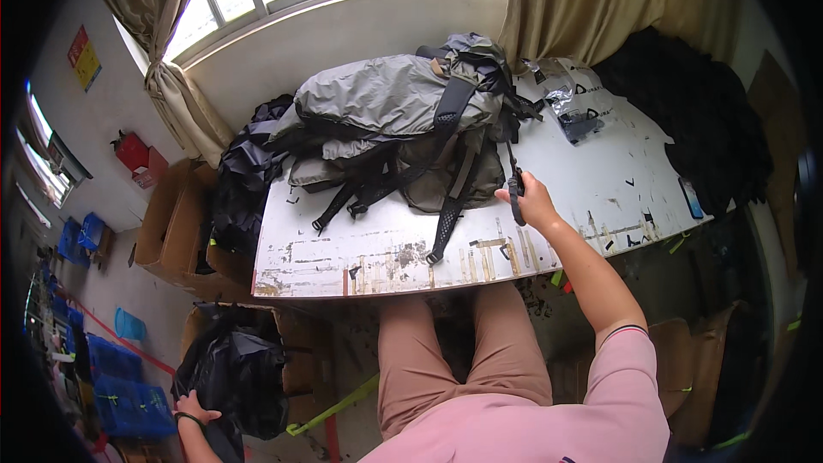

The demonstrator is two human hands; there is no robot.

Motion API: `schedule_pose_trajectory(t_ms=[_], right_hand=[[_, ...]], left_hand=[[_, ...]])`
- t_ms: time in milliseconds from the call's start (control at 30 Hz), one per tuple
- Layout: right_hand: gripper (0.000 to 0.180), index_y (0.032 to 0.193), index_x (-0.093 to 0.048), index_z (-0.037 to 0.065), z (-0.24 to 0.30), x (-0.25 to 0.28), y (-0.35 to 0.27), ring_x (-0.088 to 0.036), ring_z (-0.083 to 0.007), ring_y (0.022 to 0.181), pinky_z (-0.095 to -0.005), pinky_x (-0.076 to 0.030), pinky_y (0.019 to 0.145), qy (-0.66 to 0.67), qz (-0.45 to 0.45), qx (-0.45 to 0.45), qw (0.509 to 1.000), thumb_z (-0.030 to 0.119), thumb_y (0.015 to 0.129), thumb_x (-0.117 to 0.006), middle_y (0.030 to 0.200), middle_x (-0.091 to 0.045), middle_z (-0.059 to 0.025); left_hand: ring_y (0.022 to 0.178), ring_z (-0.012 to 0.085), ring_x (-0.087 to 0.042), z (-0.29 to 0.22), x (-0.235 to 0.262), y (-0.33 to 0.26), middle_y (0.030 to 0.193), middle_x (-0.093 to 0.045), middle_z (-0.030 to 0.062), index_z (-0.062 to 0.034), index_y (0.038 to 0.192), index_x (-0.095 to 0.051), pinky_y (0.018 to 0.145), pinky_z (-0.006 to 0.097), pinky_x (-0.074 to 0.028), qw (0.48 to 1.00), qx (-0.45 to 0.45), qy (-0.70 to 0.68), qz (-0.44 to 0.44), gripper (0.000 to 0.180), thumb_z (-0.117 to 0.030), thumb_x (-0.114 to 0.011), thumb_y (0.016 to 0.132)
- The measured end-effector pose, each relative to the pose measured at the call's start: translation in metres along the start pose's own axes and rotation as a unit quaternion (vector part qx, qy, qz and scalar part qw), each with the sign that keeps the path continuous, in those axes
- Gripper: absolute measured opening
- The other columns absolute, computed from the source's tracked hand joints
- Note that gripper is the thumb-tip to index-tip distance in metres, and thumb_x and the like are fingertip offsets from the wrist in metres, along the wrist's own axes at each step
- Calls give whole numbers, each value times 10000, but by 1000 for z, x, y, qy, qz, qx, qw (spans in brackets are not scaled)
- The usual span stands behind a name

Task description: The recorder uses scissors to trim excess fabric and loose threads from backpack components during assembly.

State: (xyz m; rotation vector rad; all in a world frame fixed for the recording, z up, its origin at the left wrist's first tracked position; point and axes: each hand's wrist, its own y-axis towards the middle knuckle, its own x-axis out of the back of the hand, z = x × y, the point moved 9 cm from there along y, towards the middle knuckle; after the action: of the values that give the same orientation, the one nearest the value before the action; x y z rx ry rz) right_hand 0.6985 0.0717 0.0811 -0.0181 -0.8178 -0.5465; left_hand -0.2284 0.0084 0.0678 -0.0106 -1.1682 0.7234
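A black strap [514,180] runs from the grey and olive backpack [403,120] down to the right hand [531,201], whose fingers are curled shut around the strap's lower end, just above the white, scuffed desk [617,171]. The backpack lies flat on the desk's far half, below the window, with its other black straps trailing toward the near edge. The right arm reaches forward from a pink sleeve, elbow bent, wrist over the desk's near edge. The left hand [195,410] hangs low beside the person's left side, fingers loosely spread and resting on a black plastic bag [244,377] on the floor. Clear plastic packets [561,94] lie on the desk beyond the right hand, near the curtain.
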Motion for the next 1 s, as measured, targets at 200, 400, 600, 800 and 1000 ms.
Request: schedule_pose_trajectory(t_ms=[200, 400, 600, 800, 1000], right_hand=[[846, 1001, -557, -19, -5, -15, 130, -690, -351, 901, -408, -529, 804, 48, -105, -162, 980, 702, 633, -799, 936, -698, -203], [815, 1066, -561, 41, -3, -27, 187, -666, -339, 1033, -432, -511, 879, 2, -160, -251, 955, 638, 591, -847, 1059, -687, -167], [460, 1039, -552, 73, -36, -56, 191, -668, -339, 1017, -424, -512, 852, 32, -128, -206, 970, 332, 758, -807, 1042, -693, -145], [393, 972, -500, -2, -59, -20, 121, -560, -229, 734, -350, -482, 720, 140, -9, -55, 989, 201, 794, -785, 800, -583, -114], [397, 1002, -472, 1, -59, 1, 20, -491, -190, 749, -336, -465, 713, 104, 81, -24, 991, 194, 823, -769, 835, -559, -123]], left_hand=[[1229, 343, -527, -228, 139, -8, 1310, -546, 178, -22, 1319, -523, 1050, 396, -427, 845, -438, -306, -40, 692, -236, -819, 731], [1283, 389, -455, -490, 349, -49, 1415, -431, 195, -99, 1367, -473, 1091, 416, -384, 687, -621, -223, -306, 729, -153, -812, 724], [1289, 407, -459, -670, 403, -24, 1548, -278, 203, -280, 1525, -255, 1064, 447, -427, 761, -520, -194, -336, 1076, -231, -871, 644], [995, 390, -619, -699, 333, -59, 1085, -606, 177, -174, 1297, -555, 876, 456, -524, 713, -630, -166, -259, 565, -76, -682, 756], [961, 392, -631, -639, 215, -122, 1045, -635, 175, -150, 1264, -579, 832, 474, -530, 706, -690, -114, -110, 517, -97, -666, 757]])
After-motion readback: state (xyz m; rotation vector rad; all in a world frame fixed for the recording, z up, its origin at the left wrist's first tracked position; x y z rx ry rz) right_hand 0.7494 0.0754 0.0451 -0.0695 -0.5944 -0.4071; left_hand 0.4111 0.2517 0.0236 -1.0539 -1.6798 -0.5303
